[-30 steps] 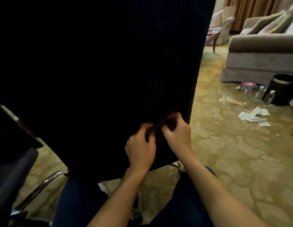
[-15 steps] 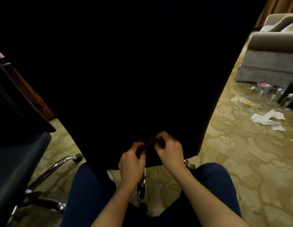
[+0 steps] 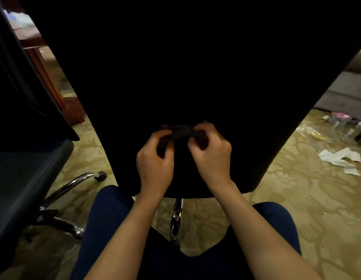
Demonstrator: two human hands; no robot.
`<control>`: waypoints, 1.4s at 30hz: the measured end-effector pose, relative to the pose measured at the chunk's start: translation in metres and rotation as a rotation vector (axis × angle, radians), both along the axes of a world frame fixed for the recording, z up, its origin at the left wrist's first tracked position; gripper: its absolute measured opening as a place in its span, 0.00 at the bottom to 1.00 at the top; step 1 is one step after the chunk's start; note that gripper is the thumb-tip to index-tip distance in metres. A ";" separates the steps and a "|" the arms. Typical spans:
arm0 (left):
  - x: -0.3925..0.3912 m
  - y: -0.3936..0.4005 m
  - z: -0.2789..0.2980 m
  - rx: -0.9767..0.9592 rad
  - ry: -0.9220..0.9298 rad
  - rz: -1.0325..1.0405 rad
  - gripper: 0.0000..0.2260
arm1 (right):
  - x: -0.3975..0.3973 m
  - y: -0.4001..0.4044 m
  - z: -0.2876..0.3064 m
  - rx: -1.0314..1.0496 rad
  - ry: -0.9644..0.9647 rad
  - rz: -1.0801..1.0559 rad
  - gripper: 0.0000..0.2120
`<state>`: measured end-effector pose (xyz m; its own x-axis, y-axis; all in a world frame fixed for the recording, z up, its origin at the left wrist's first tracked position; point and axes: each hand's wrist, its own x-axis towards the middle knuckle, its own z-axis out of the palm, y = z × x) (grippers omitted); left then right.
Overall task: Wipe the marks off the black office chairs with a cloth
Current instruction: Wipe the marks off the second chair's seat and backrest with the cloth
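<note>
Readying the dark cloth against the chair back

Head view: we hold a small dark cloth point(image 3: 182, 132) bunched between both hands, left hand point(image 3: 155, 160) and right hand point(image 3: 213, 156), each with fingers curled and pinching it, close together in front of the lower back of the black office chair point(image 3: 195, 67) (the cloth is nearly the chair's colour, so its edges are hard to read). To do this well, we judge we should fold it into a flat pad, press it with one hand and steady the backrest with the other, since the chair sits on a chrome wheeled base point(image 3: 176, 215). Compared with a second ago, the backrest fills far more of the view, hiding most of the sofa, and a second chair point(image 3: 24, 178) shows more at our left; the hands pinch as before.
</note>
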<state>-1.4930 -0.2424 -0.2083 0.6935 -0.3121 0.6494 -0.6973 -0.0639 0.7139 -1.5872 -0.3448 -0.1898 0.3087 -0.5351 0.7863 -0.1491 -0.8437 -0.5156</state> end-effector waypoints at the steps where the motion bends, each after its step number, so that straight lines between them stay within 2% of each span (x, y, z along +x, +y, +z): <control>1: 0.000 0.001 -0.011 0.031 0.009 0.006 0.11 | -0.003 -0.003 -0.011 -0.018 0.029 0.006 0.11; 5: -0.016 0.003 -0.074 0.272 0.112 0.014 0.12 | -0.016 -0.013 -0.072 0.042 0.216 0.009 0.10; 9: -0.027 -0.001 -0.118 0.618 0.259 -0.049 0.12 | -0.038 -0.012 -0.126 0.358 0.443 -0.025 0.10; 11: -0.037 -0.002 -0.130 0.713 0.349 -0.116 0.12 | -0.051 -0.010 -0.147 0.492 0.550 -0.061 0.10; 14: -0.045 -0.003 -0.147 0.679 0.550 -0.214 0.13 | -0.059 -0.009 -0.162 0.604 0.615 -0.054 0.12; 17: -0.038 0.003 -0.159 0.639 0.740 -0.186 0.13 | -0.048 -0.005 -0.169 0.639 0.709 0.000 0.13; 21: -0.008 0.031 -0.159 0.446 1.032 0.001 0.09 | -0.004 0.023 -0.176 0.650 0.787 0.145 0.14; 24: 0.023 0.059 -0.154 0.434 1.131 0.216 0.10 | 0.039 0.058 -0.180 0.756 0.835 0.250 0.11; 26: 0.042 0.079 -0.153 0.475 1.096 0.298 0.11 | 0.059 0.080 -0.180 0.990 0.778 0.317 0.03; 29: 0.060 0.100 -0.149 0.540 0.948 0.317 0.11 | 0.073 0.103 -0.181 1.251 0.659 0.426 0.05; 32: 0.070 0.110 -0.142 0.563 0.824 0.303 0.06 | 0.081 0.114 -0.181 1.508 0.467 0.484 0.03; 35: 0.076 0.111 -0.139 0.582 0.766 0.302 0.05 | 0.089 0.121 -0.183 1.798 0.280 0.470 0.09; 38: 0.083 0.102 -0.139 0.502 0.783 0.264 0.04 | 0.095 0.123 -0.182 1.914 0.078 0.459 0.07; 42: 0.080 0.080 -0.144 0.390 0.875 0.217 0.06 | 0.090 0.106 -0.180 1.843 -0.140 0.406 0.04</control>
